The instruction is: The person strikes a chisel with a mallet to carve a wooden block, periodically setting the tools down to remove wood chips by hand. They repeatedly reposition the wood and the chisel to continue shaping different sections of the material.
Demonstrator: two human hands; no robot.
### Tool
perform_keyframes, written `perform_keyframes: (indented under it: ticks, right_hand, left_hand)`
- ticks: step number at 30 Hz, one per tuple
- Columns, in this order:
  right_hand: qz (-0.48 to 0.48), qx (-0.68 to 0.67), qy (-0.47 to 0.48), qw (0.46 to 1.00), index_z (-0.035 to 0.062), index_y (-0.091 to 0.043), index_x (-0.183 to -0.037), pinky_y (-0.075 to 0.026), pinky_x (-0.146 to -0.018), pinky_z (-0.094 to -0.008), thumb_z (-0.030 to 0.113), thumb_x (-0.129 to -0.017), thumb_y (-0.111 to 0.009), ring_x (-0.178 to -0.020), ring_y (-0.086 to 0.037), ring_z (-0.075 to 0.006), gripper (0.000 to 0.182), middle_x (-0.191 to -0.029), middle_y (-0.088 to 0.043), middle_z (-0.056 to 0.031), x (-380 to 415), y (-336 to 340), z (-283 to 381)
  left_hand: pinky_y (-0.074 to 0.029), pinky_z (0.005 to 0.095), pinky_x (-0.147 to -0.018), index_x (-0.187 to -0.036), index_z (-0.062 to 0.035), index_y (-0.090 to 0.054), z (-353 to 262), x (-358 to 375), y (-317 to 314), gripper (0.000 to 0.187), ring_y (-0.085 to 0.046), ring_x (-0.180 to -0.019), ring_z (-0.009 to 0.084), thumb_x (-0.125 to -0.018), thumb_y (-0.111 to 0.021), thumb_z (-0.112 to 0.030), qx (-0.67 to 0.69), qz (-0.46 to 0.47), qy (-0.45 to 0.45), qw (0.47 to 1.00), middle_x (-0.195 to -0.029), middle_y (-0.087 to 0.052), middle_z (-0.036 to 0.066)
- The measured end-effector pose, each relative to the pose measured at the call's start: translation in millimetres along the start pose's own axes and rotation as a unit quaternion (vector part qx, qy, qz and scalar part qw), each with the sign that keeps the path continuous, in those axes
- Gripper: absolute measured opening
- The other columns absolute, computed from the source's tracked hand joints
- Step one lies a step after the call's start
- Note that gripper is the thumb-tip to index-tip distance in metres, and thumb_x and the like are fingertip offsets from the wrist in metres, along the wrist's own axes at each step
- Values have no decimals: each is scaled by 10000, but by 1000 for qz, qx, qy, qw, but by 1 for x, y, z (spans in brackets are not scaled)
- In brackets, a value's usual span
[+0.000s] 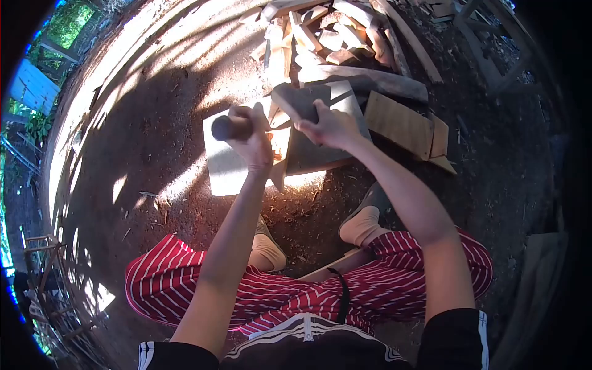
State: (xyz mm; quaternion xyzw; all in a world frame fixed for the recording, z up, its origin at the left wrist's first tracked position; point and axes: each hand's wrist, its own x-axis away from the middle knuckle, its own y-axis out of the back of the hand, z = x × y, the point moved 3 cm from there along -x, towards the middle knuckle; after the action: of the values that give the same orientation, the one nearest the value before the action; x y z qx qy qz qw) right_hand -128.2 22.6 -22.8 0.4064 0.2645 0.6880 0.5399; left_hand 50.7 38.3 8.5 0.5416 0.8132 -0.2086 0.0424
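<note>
My left hand (251, 139) is closed around a tool with a thick, dark, round handle (227, 128), its end facing up toward me. The tool's lower part is hidden. Just right of that fist, a narrow piece of wood (280, 169) shows a bright orange-brown cut patch. My right hand (333, 127) grips a blocky wooden piece (288, 98), slightly blurred and mallet-like in shape, close to the left fist. Beneath both hands lie a pale flat board (225, 169) and a darker, shaded slab (308, 151).
Wood offcuts (345, 40) are heaped beyond the boards, with a long curved timber (382, 83) in front. More flat wood pieces (398, 126) lie to the right. My feet (359, 228) and bent legs in striped trousers (179, 277) frame the dirt floor (154, 135).
</note>
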Motion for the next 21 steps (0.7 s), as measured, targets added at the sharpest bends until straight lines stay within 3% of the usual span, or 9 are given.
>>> perform_keyframes:
  ticks: [2,3,5,8,21]
  right_hand:
    - [-31,142,76,986,-16,-455,-1223,-525,-694,-429,565,-790,-588,-771,-676,-347,737,-821,-671,-210,-5,-22,-5]
    - [-25,140,77,987,-16,-455,-1223,-525,-694,-429,565,-790,-588,-771,-676,-347,737,-821,-671,-210,-3,-22,-3]
    - [4,70,54,996,2,-481,-1111,-509,-766,-451,516,-776,-573,-851,-665,-363,620,-872,-669,-220,0,-20,-3]
    - [-16,81,81,993,-11,-477,-1135,-519,-716,-463,503,-781,-598,-765,-669,-370,636,-797,-667,-211,-3,-24,-7]
    - [-37,65,85,994,-5,-450,-1172,-529,-639,-463,518,-789,-614,-694,-666,-386,669,-744,-662,-208,0,-29,-11]
  left_hand:
    - [-361,236,-364,-837,-44,-478,-5,-14,2,185,-436,-402,85,-808,-656,-88,60,-58,40,996,-544,-481,17]
    - [-341,217,-344,-834,-44,-487,-15,-18,2,175,-419,-384,75,-792,-655,-73,95,-40,61,993,-525,-481,17]
    - [-345,217,-350,-822,-45,-491,-18,-27,4,167,-406,-372,72,-782,-652,-68,71,-28,18,997,-518,-478,13]
    - [-259,245,-357,-795,-50,-465,-19,-35,-6,165,-347,-387,64,-781,-624,-11,55,-19,6,998,-508,-423,4]
    - [-279,237,-357,-792,-27,-497,12,-38,-30,136,-385,-384,69,-778,-621,28,26,49,9,998,-517,-451,11]
